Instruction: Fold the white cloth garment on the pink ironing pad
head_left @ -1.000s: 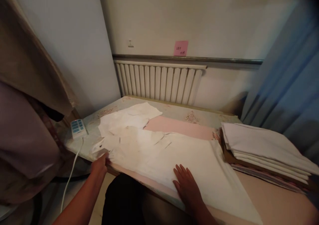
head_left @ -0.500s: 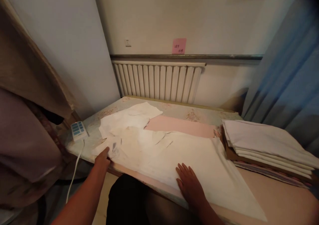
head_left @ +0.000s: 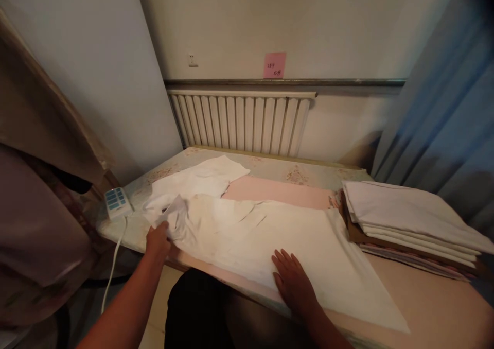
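A long white shirt (head_left: 239, 225) lies spread across the table, with a few creases in its middle. Its sleeve (head_left: 200, 176) stretches toward the back left. At the shirt's bunched left end, my left hand (head_left: 158, 240) is closed on the cloth, which stands up in folds there; a small dark mark shows beside the fingers. My right hand (head_left: 294, 279) rests flat on the lower part of the shirt, fingers stretched out. The hidden underside of the shirt cannot be seen.
Pink cloth (head_left: 281, 192) lies under the shirt on the flowered table cover (head_left: 270, 168). Folded fabrics (head_left: 412, 220) are stacked at the right. A power strip (head_left: 117, 203) with a white cord sits at the left corner. Behind stands a radiator (head_left: 243, 122); a blue curtain (head_left: 436, 97) hangs right.
My left hand has lifted and turned the shirt's left end, so the cloth there is more bunched. My right hand stays flat on the shirt. The view has shifted slightly.
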The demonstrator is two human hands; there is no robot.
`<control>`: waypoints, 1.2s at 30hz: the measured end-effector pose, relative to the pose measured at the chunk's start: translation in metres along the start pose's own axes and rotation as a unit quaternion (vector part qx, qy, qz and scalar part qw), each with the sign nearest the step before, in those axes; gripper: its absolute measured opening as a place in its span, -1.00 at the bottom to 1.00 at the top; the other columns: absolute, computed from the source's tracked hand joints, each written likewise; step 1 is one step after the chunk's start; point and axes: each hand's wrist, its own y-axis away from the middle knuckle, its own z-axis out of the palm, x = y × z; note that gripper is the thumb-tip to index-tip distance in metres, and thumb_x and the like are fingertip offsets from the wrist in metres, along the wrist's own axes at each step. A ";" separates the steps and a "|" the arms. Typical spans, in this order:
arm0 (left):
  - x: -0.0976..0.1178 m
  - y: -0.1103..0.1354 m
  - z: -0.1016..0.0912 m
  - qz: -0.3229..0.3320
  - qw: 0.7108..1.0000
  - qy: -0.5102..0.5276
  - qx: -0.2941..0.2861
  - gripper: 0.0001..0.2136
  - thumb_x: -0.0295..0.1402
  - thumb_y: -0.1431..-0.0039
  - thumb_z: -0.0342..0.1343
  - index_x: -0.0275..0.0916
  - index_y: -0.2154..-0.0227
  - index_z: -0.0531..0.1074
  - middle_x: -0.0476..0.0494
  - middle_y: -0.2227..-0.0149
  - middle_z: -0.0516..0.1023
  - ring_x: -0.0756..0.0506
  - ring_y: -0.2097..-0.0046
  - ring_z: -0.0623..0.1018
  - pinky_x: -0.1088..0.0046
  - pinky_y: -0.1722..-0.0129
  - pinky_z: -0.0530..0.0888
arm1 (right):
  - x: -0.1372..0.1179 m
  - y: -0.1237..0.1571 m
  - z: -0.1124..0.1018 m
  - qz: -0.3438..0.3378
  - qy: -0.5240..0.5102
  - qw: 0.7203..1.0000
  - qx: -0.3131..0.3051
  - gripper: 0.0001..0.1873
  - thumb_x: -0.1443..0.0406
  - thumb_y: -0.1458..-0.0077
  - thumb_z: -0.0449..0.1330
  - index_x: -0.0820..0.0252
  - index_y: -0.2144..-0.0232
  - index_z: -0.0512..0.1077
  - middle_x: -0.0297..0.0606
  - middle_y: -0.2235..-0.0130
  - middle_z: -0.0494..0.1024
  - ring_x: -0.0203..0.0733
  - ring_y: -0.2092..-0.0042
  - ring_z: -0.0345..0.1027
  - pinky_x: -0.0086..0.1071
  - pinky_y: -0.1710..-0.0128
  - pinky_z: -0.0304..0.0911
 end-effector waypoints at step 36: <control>-0.111 0.205 0.101 0.575 0.647 -0.336 -0.370 -0.24 -0.64 0.10 -0.01 -0.29 -0.27 0.06 -0.29 -0.33 0.14 -0.18 -0.36 0.09 0.12 -0.29 0.12 | -0.004 -0.008 -0.026 0.143 -0.295 0.942 0.067 -0.67 0.35 -0.12 0.02 0.16 0.09 0.47 -0.12 0.07 0.53 -0.07 -0.01 0.34 -0.16 -0.08 0.23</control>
